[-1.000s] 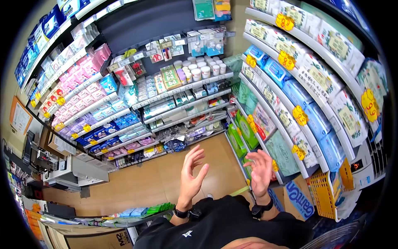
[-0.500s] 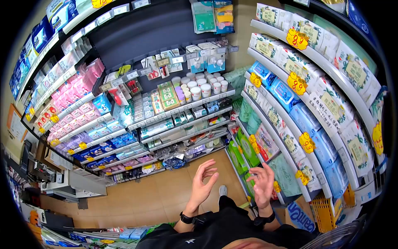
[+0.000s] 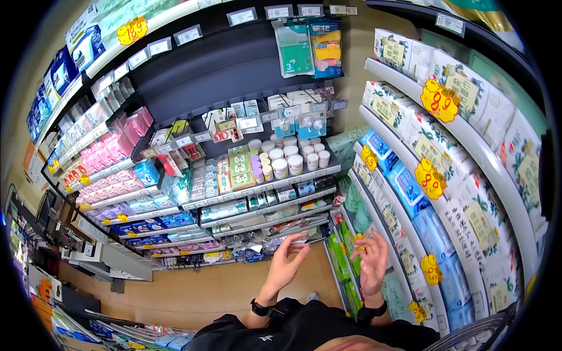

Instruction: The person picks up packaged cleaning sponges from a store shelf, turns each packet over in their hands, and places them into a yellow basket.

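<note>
My left hand point(image 3: 284, 269) is raised in front of my body, its thumb and fingers apart and nothing between them. To its right, my right hand point(image 3: 370, 263) is held up with bent, spread fingers, also holding nothing. Neither hand touches the goods. Beyond them, white-lidded tubs point(image 3: 280, 168) stand on a shelf next to green boxes point(image 3: 239, 168). Green packs point(image 3: 338, 257) on the low right shelf lie nearest to my right hand. Each wrist wears a black band.
Curved shelves on the right hold tissue packs point(image 3: 480, 225) and blue wipe packs point(image 3: 433, 234). Pink packs point(image 3: 105, 153) fill the left shelves. Green and yellow bags point(image 3: 295, 50) hang at the back. Below is the tan floor point(image 3: 222, 292), with a grey-white counter point(image 3: 117, 260) at left.
The view has tilted upward, so the shelves sit lower and more of the upper back wall shows. The basket and blue-lettered box at lower right have left view. Both hands remain raised and apart.
</note>
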